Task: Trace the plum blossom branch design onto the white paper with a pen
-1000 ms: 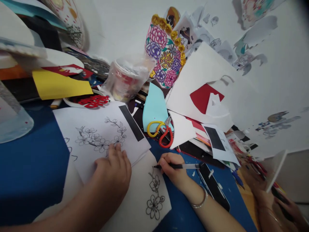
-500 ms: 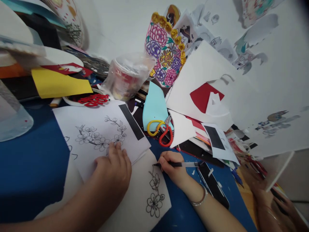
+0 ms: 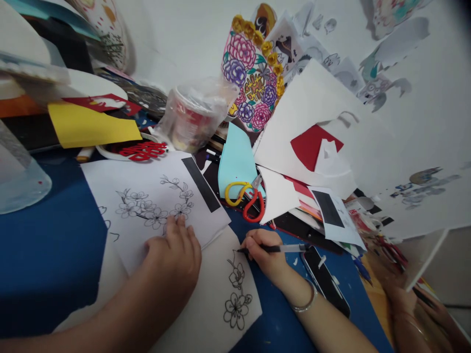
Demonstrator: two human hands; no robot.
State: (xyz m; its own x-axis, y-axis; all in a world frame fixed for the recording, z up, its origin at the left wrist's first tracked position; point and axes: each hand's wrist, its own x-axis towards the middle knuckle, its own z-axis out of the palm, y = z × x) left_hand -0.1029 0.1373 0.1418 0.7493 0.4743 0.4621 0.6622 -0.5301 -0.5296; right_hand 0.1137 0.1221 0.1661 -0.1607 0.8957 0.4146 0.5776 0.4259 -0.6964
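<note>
My right hand grips a black pen, its tip at the top of a line-drawn branch near the right edge of the lower drawing paper. Blossoms in black outline run down that edge below the tip. My left hand lies flat, fingers stretched out, on an upper white sheet, which overlaps the lower paper. Printed on the upper sheet is a curved flowering branch; my fingertips touch its lower blossoms and hide part of it.
Scissors with yellow and red handles lie beyond my right hand, by folded light-blue paper. A phone rests beside my right wrist. Behind stand a bagged tub and a flower-painted board. Another person's arm is at the lower right.
Almost nothing differs. The pen stays at the branch top with a very slight shift of my right hand; my left hand stays on the upper sheet.
</note>
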